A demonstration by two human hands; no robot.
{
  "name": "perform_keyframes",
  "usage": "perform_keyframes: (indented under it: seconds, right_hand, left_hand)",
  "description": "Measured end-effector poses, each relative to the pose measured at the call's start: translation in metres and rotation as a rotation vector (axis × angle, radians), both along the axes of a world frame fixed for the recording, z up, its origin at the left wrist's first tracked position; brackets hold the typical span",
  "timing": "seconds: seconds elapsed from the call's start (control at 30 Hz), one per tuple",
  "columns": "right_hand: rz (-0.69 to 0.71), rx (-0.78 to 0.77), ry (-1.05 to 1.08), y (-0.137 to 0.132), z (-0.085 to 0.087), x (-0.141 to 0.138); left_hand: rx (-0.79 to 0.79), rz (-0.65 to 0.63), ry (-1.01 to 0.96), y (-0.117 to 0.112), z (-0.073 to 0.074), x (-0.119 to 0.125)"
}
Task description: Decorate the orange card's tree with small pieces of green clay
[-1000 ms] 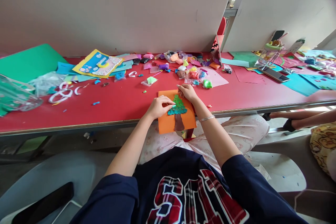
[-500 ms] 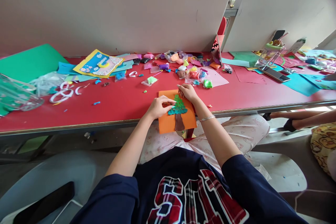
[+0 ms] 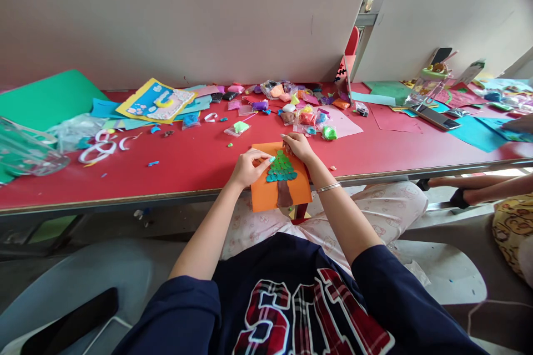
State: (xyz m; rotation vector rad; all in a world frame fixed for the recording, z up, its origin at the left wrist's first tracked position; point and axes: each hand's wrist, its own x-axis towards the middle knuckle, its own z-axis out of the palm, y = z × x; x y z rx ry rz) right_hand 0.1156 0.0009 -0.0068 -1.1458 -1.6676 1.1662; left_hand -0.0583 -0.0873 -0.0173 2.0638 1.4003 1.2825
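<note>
An orange card (image 3: pixel 261 197) lies over the table's near edge, overhanging toward my lap. On it is a tree of small flattened clay pieces, with a crown (image 3: pixel 282 167) running from light green at the top to teal below and a brown trunk (image 3: pixel 285 194). My left hand (image 3: pixel 251 168) is by the crown's left side, thumb and fingers pinched together; a bit of pale teal shows at the tips, too small to name. At the card's top right edge, my right hand (image 3: pixel 298 146) grips it with bent fingers.
Bagged coloured clay (image 3: pixel 306 117) is heaped behind the card on the red table (image 3: pixel 195 162). A yellow-bordered picture (image 3: pixel 156 101), white strips (image 3: pixel 97 151) and a clear cup (image 3: pixel 31 150) are leftward. Rightward are a phone (image 3: pixel 435 116), a cup (image 3: pixel 431 86) and another person's hand (image 3: pixel 522 123).
My left hand has drawn back slightly left from the crown, uncovering more of its left side. My right hand and the card stay put. The other person's hand at far right shifted a little.
</note>
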Motion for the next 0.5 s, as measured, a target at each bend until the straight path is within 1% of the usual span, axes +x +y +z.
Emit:
perform_keyframes:
  seconds: [0.07, 0.17, 0.23, 0.4, 0.5]
  right_hand:
    - [0.0, 0.007, -0.006, 0.0, 0.0, 0.0]
    - [0.008, 0.003, 0.007, -0.001, 0.001, 0.0]
    - [0.007, 0.0, 0.015, -0.002, 0.0, 0.0]
    - [0.009, 0.008, 0.011, 0.0, -0.002, 0.0]
    - [0.01, 0.022, 0.001, 0.002, -0.003, 0.0]
  left_hand:
    - [-0.053, 0.005, -0.056, -0.003, 0.0, -0.001]
    - [-0.1, -0.039, -0.093, -0.007, 0.001, -0.001]
    - [-0.096, -0.041, -0.084, -0.009, 0.001, 0.0]
    - [-0.052, 0.0, -0.052, -0.012, 0.003, 0.001]
    - [-0.062, -0.05, -0.043, -0.013, 0.005, 0.001]
